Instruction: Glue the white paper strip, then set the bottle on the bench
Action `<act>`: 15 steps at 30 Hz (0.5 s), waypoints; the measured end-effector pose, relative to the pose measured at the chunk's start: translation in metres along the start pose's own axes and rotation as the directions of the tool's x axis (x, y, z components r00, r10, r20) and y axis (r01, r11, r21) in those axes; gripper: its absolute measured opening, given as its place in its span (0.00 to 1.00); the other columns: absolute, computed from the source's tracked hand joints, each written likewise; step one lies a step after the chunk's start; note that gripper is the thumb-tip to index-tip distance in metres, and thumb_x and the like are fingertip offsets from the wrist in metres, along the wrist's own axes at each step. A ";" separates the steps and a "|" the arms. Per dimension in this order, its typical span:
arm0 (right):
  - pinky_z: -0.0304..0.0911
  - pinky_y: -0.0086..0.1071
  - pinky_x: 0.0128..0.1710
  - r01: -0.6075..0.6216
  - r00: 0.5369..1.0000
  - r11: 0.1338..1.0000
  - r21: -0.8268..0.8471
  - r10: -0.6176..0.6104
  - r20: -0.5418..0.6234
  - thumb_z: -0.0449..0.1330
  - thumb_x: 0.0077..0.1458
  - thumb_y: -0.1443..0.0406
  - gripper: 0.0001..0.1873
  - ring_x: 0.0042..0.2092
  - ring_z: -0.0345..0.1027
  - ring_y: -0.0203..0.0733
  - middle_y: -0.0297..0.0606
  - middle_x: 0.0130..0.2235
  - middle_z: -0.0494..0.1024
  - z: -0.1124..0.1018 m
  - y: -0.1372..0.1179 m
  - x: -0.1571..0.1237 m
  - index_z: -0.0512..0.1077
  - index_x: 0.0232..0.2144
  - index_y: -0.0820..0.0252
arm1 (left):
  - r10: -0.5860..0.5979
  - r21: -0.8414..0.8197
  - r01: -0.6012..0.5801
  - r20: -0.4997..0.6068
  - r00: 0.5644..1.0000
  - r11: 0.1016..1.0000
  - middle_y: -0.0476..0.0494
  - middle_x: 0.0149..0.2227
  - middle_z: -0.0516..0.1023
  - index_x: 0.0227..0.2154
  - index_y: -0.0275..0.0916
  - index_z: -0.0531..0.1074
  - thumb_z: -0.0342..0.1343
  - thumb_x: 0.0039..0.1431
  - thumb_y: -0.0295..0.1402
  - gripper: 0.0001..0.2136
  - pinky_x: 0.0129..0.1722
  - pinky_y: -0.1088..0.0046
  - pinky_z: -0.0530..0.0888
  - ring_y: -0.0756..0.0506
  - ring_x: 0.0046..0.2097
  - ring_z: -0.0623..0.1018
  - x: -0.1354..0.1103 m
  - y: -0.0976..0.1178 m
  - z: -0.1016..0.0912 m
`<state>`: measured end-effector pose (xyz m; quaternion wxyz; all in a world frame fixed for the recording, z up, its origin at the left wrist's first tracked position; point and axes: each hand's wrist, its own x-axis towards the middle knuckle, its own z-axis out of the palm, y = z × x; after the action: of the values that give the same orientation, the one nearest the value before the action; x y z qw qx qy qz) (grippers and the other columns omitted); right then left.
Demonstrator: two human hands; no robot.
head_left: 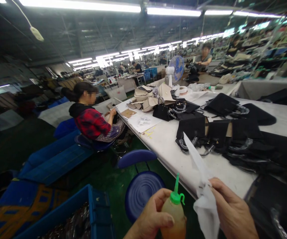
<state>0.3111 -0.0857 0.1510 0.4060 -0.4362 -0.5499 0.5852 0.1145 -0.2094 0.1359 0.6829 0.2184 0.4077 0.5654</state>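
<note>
My left hand point(151, 217) is wrapped round a squeeze bottle point(174, 212) with a green nozzle cap and yellowish-brown liquid inside. The bottle stands upright, its nozzle pointing up. In my right hand point(234, 209) a thin white sheet point(204, 196), crumpled where the fingers pinch it, rises to a point and hangs below; whether it is paper or cloth I cannot tell. Both hands are in front of the near edge of the white table point(168, 146). Beyond them lie several black handbags point(194, 127) with plastic-wrapped handles.
A blue round stool point(144, 192) stands left of my hands, by the table edge. Blue crates point(97, 212) occupy the lower left. A person in a red plaid sleeve point(92, 122) sits farther along the table. Beige bag pieces point(148, 99) and a fan point(174, 71) are at the far end.
</note>
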 end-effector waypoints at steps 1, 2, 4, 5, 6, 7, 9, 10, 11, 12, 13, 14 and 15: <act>0.61 0.26 0.34 -0.028 0.998 0.993 0.117 0.021 0.055 0.64 0.51 0.53 0.13 0.35 0.62 0.39 0.33 0.32 0.70 0.010 0.001 -0.001 0.75 0.30 0.56 | 0.013 -0.022 -0.012 0.023 1.000 1.000 0.42 0.37 0.77 0.42 0.38 0.69 0.71 0.33 0.33 0.28 0.36 0.73 0.71 0.44 0.37 0.78 0.002 -0.001 0.001; 0.61 0.26 0.34 -0.062 0.994 0.974 0.220 0.039 0.106 0.65 0.51 0.55 0.11 0.36 0.62 0.38 0.33 0.33 0.70 0.019 0.001 -0.002 0.75 0.31 0.56 | 0.023 -0.037 -0.021 0.043 0.999 0.999 0.43 0.38 0.77 0.40 0.38 0.69 0.70 0.35 0.32 0.25 0.36 0.75 0.70 0.46 0.37 0.77 0.003 -0.003 0.002; 0.61 0.26 0.34 -0.157 0.975 0.917 0.366 0.086 0.204 0.67 0.50 0.58 0.10 0.35 0.61 0.37 0.33 0.33 0.69 0.032 -0.001 -0.003 0.76 0.31 0.58 | 0.030 -0.061 -0.026 0.072 0.997 0.998 0.43 0.38 0.77 0.39 0.37 0.69 0.70 0.37 0.32 0.23 0.34 0.78 0.70 0.48 0.36 0.77 0.005 -0.005 0.005; 0.61 0.26 0.34 -0.220 0.961 0.886 0.407 0.126 0.245 0.68 0.48 0.59 0.11 0.35 0.61 0.37 0.33 0.32 0.70 0.036 -0.002 -0.003 0.76 0.31 0.58 | 0.028 -0.078 -0.021 0.083 0.996 0.997 0.42 0.39 0.78 0.40 0.37 0.69 0.69 0.38 0.32 0.23 0.34 0.78 0.70 0.47 0.37 0.77 0.006 -0.007 0.006; 0.61 0.26 0.33 -0.281 0.947 0.854 0.438 0.173 0.270 0.69 0.47 0.58 0.12 0.33 0.61 0.37 0.33 0.30 0.70 0.039 -0.003 -0.004 0.76 0.31 0.59 | 0.025 -0.099 -0.015 0.093 0.995 0.995 0.41 0.39 0.78 0.40 0.37 0.70 0.68 0.38 0.32 0.23 0.35 0.77 0.71 0.47 0.37 0.78 0.006 -0.009 0.006; 0.60 0.26 0.32 -0.334 0.933 0.822 0.461 0.221 0.282 0.70 0.46 0.58 0.13 0.32 0.61 0.36 0.33 0.28 0.70 0.040 -0.004 -0.004 0.75 0.31 0.60 | 0.022 -0.114 -0.010 0.102 0.995 0.993 0.41 0.39 0.78 0.41 0.37 0.70 0.68 0.38 0.31 0.23 0.35 0.76 0.72 0.46 0.37 0.78 0.007 -0.012 0.006; 0.59 0.26 0.30 -0.398 0.915 0.777 0.488 0.297 0.272 0.71 0.44 0.57 0.16 0.29 0.60 0.35 0.33 0.26 0.71 0.041 -0.004 -0.006 0.75 0.31 0.61 | 0.009 -0.111 0.003 0.104 0.995 0.994 0.41 0.38 0.79 0.41 0.36 0.70 0.68 0.37 0.30 0.23 0.35 0.75 0.73 0.45 0.36 0.79 0.007 -0.017 0.006; 0.59 0.26 0.29 -0.411 0.911 0.766 0.494 0.321 0.260 0.71 0.44 0.56 0.16 0.28 0.60 0.34 0.34 0.26 0.71 0.041 -0.004 -0.007 0.75 0.31 0.62 | -0.006 -0.095 0.016 0.104 0.995 0.995 0.40 0.37 0.79 0.41 0.36 0.71 0.68 0.37 0.30 0.23 0.34 0.75 0.73 0.45 0.35 0.79 0.007 -0.019 0.005; 0.58 0.26 0.28 -0.419 0.908 0.760 0.497 0.339 0.247 0.71 0.44 0.56 0.16 0.27 0.60 0.34 0.34 0.26 0.71 0.041 -0.004 -0.008 0.75 0.31 0.62 | -0.025 -0.078 0.033 0.101 0.995 0.996 0.40 0.36 0.80 0.41 0.36 0.71 0.68 0.36 0.31 0.24 0.33 0.74 0.74 0.45 0.34 0.79 0.008 -0.021 0.005; 0.57 0.26 0.27 -0.426 0.905 0.756 0.498 0.352 0.240 0.71 0.44 0.56 0.17 0.27 0.59 0.34 0.34 0.26 0.72 0.041 -0.004 -0.009 0.75 0.30 0.62 | -0.042 -0.063 0.048 0.091 0.995 0.997 0.39 0.35 0.80 0.41 0.35 0.71 0.67 0.36 0.31 0.24 0.32 0.74 0.74 0.45 0.33 0.79 0.008 -0.023 0.005; 0.57 0.26 0.27 -0.431 0.902 0.750 0.501 0.361 0.235 0.71 0.43 0.56 0.17 0.27 0.59 0.34 0.34 0.25 0.72 0.041 -0.005 -0.010 0.75 0.29 0.62 | -0.057 -0.051 0.061 0.080 0.995 0.997 0.39 0.34 0.80 0.41 0.35 0.71 0.67 0.36 0.32 0.24 0.31 0.74 0.74 0.45 0.32 0.79 0.008 -0.024 0.004; 0.56 0.26 0.26 -0.432 0.902 0.745 0.508 0.363 0.236 0.71 0.43 0.55 0.17 0.27 0.59 0.34 0.34 0.25 0.71 0.041 -0.006 -0.011 0.74 0.29 0.62 | -0.066 -0.042 0.068 0.066 0.996 0.997 0.38 0.34 0.80 0.41 0.34 0.71 0.67 0.36 0.32 0.24 0.30 0.74 0.74 0.45 0.32 0.79 0.009 -0.025 0.004; 0.55 0.25 0.25 -0.431 0.902 0.737 0.520 0.357 0.242 0.71 0.43 0.55 0.17 0.26 0.59 0.34 0.34 0.25 0.71 0.041 -0.007 -0.011 0.74 0.28 0.61 | -0.071 -0.031 0.073 0.055 0.996 0.997 0.38 0.34 0.80 0.41 0.34 0.72 0.67 0.36 0.32 0.24 0.30 0.75 0.74 0.45 0.31 0.79 0.009 -0.025 0.004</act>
<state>0.2756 -0.1078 0.1593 0.3470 -0.3657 -0.2726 0.8195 0.1329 -0.2069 0.1160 0.7170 0.2074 0.3873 0.5412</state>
